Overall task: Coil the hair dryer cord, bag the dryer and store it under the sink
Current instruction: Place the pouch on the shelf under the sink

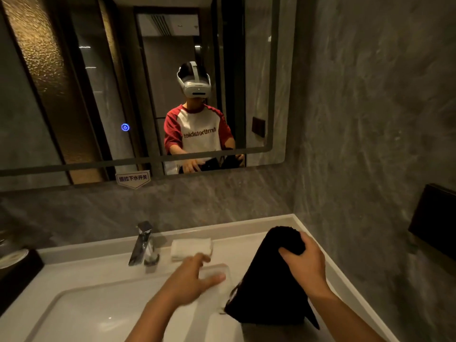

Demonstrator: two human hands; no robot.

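Note:
A black cloth bag (269,282) stands on the right part of the white sink counter (246,233). My right hand (304,265) grips its upper end, fingers wrapped over the dark fabric. A thin cord or drawstring (232,292) shows at the bag's lower left edge. My left hand (190,280) hovers over the counter to the left of the bag, fingers spread, holding nothing, slightly blurred. The hair dryer itself is not visible; whether it is inside the bag I cannot tell.
A chrome faucet (144,245) stands behind the white basin (93,314). A folded white towel (191,248) lies beside the faucet. A dark tray (17,272) sits at the left. A wall mirror (138,90) reflects a person. A dark box (434,220) hangs on the right wall.

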